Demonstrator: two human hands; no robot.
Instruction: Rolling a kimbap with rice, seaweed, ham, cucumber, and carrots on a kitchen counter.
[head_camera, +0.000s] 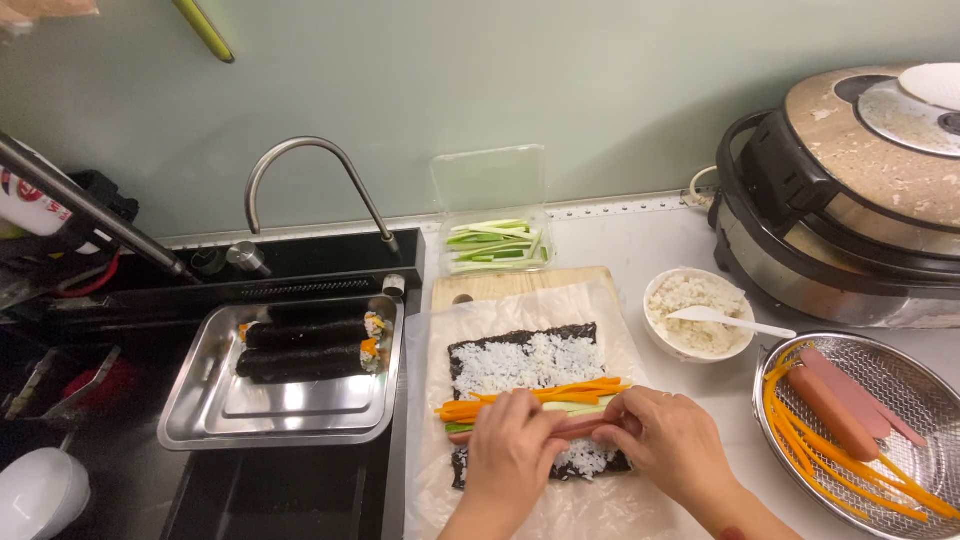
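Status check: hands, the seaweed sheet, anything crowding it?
Left hand and right hand both pressing the pink sausage strip onto the rice-covered dark seaweed sheet. Orange carrot strips lie alongside. White rice bowl stands apart, nothing crowding.

A seaweed sheet (525, 400) is laid on paper (520, 320) over a board (520, 283) on the desk (640, 240). Rice (spread across it) is topped by carrot strips (540, 397). Finished rolls (305, 348) are set in a tray (290, 415) to the left; a rice bowl (698, 313) and a strainer (900, 380) are placed to the right.
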